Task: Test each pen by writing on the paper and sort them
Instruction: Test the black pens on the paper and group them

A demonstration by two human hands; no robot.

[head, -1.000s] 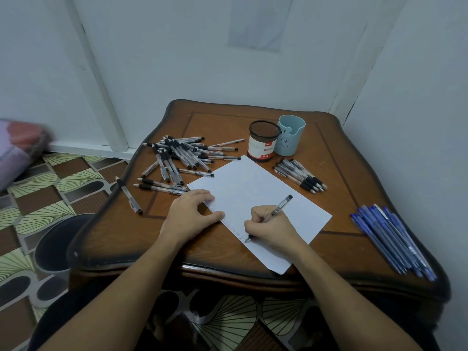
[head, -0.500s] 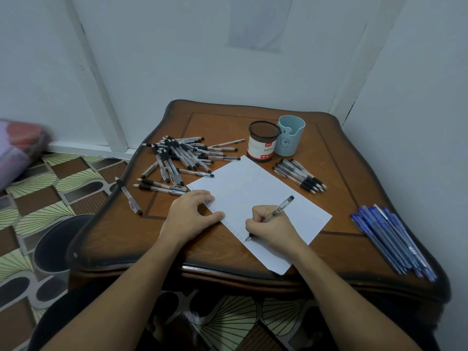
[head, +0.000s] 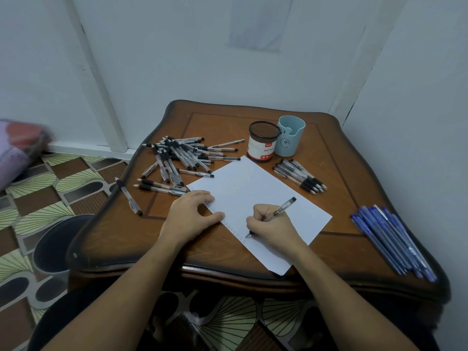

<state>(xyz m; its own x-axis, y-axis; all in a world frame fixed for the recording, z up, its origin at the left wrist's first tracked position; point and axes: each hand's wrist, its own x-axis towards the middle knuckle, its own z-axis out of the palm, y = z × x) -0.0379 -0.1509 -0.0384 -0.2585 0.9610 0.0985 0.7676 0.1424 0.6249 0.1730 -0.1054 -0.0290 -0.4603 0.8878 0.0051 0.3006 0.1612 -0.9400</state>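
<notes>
The right hand (head: 272, 229) has its fingers curled tight round a clear pen (head: 283, 206), its tip down on the near left edge of the white paper (head: 255, 183) and its black cap end tilted up to the right. The left hand (head: 190, 214) rests on the sheet's left corner, fingers loosely bent and holding nothing, thumb stretched along the edge. The paper lies askew in the middle of the wooden table (head: 121, 234).

Beyond the left hand a loose heap of black pens (head: 182, 155) sprawls, with a single pen (head: 128, 196) apart near the table's left rim. Behind the sheet stand a mesh cup (head: 263, 141) and a pale blue cup (head: 290, 135), touching. Just right of them lies a small bunch of black pens (head: 301, 178), and well apart, by the right rim, a row of blue pens (head: 392, 239). A dark bin (head: 58, 241) sits on the patterned floor (head: 38, 196) to the left.

A line of tiny marks (head: 233, 228) runs along the paper's edge, too small to read. The right hand hides the pen's grip. A pinkish bundle (head: 17, 145) is blurred and cut off at the left edge
</notes>
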